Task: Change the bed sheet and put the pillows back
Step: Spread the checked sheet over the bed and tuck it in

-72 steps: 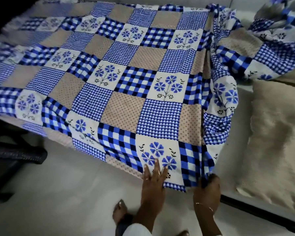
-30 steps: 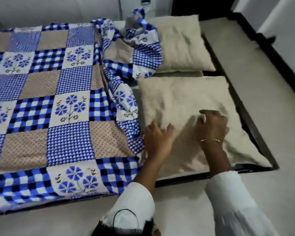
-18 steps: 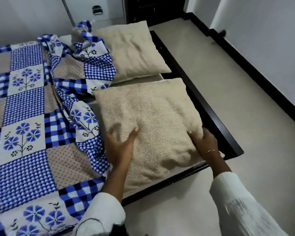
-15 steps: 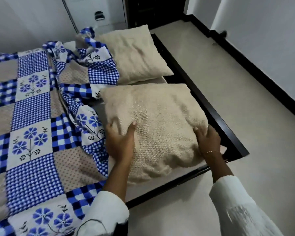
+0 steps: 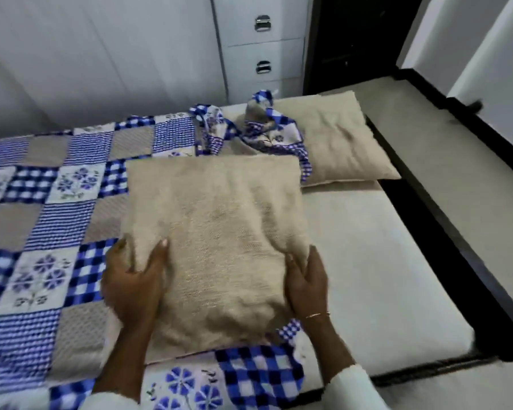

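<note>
While both hands' fingers [image 5: 160, 250] clasp its near corners, pillow [image 5: 216, 232] sits between them.

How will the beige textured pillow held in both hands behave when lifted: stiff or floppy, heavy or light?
The beige textured pillow is probably soft and floppy: it dents where the left hand and right hand grip it. It is likely light for its bulk, as fingers alone seem to carry it. Its coarse weave should resist slipping.
</note>
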Demonstrator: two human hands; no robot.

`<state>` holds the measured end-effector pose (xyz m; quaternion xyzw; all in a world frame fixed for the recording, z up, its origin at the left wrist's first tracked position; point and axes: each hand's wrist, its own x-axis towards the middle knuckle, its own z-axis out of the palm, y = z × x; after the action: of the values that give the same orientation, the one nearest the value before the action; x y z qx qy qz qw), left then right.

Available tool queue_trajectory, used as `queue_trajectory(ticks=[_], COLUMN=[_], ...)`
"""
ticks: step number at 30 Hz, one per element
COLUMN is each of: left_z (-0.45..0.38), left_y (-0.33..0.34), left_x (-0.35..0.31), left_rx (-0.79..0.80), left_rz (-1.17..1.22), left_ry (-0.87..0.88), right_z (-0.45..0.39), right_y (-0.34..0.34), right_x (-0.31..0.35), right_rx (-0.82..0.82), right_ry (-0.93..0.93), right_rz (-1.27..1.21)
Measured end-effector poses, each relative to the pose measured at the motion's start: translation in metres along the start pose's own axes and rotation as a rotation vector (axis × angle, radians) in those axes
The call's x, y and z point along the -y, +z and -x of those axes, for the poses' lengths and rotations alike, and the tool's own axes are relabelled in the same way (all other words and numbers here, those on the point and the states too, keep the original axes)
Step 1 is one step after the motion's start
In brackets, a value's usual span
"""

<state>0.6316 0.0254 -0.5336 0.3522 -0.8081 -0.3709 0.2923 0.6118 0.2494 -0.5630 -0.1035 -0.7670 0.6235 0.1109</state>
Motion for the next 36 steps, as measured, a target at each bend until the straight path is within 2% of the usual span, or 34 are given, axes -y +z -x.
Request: queue_trajectory(ticks=[4,7,9,11,12,14,15,16,17,18,21,24,27,29,30,32,34,36], left_z=[-0.065,-0.092,-0.090,-0.074,-0.064,-0.040,-0.027,-0.013,0.001,0.014,0.043,0.059,0.083,0.098,0.102,0.104,0.103,0.105], left_y=[-0.053,-0.066,-0.052,-0.026,-0.011,0.021,0.034,0.047,0.058,0.065,0.082,0.087,0.101,0.109,0.114,0.119,0.124,0.128], left_x=[0.060,0.100,0.107,0.095,0.085,0.065,0.054,0.047,0.041,0.040,0.046,0.041,0.037,0.032,0.035,0.032,0.027,0.016], left_rx=[-0.073,0.015,0.115,0.250,0.318,0.451,0.509,0.578,0.662,0.733,0.822,0.912,1.044,1.081,1.036,1.101,1.129,1.126], left_rz=[-0.285,-0.452,-0.538,-0.572,-0.572,-0.583,-0.575,-0.569,-0.572,-0.602,-0.760,-0.950,-1.041,-1.116,-1.217,-1.317,-1.376,-1.410], left_ry=[-0.083,-0.184,-0.253,-0.123,0.023,0.347,0.470,0.566,0.638,0.696,0.713,0.605,0.420,0.360,0.369,0.271,0.223,0.158], right_z=[0.028,0.037,0.035,0.023,0.016,-0.009,-0.024,-0.040,-0.056,-0.068,-0.098,-0.115,-0.120,-0.124,-0.130,-0.144,-0.150,-0.149], right_y=[0.109,0.161,0.173,0.168,0.160,0.144,0.133,0.122,0.110,0.100,0.087,0.110,0.119,0.106,0.094,0.058,0.009,-0.041], right_x=[0.008,0.007,-0.005,-0.013,-0.016,-0.028,-0.036,-0.044,-0.050,-0.056,-0.075,-0.072,-0.061,-0.049,-0.040,-0.037,-0.048,-0.070], right_rx=[0.245,0.424,0.567,0.613,0.511,0.131,-0.048,-0.146,-0.163,-0.099,0.200,0.349,0.607,0.730,0.746,0.725,0.620,0.475], right_ry=[-0.011,0.083,0.145,0.211,0.161,0.030,0.006,0.077,0.184,0.299,0.464,0.620,0.950,1.063,1.058,1.019,0.944,0.907], right_rz=[0.032,0.146,0.345,0.369,0.366,0.467,0.526,0.568,0.589,0.638,0.686,0.358,-0.118,-0.439,-0.557,-0.709,-0.926,-1.030])
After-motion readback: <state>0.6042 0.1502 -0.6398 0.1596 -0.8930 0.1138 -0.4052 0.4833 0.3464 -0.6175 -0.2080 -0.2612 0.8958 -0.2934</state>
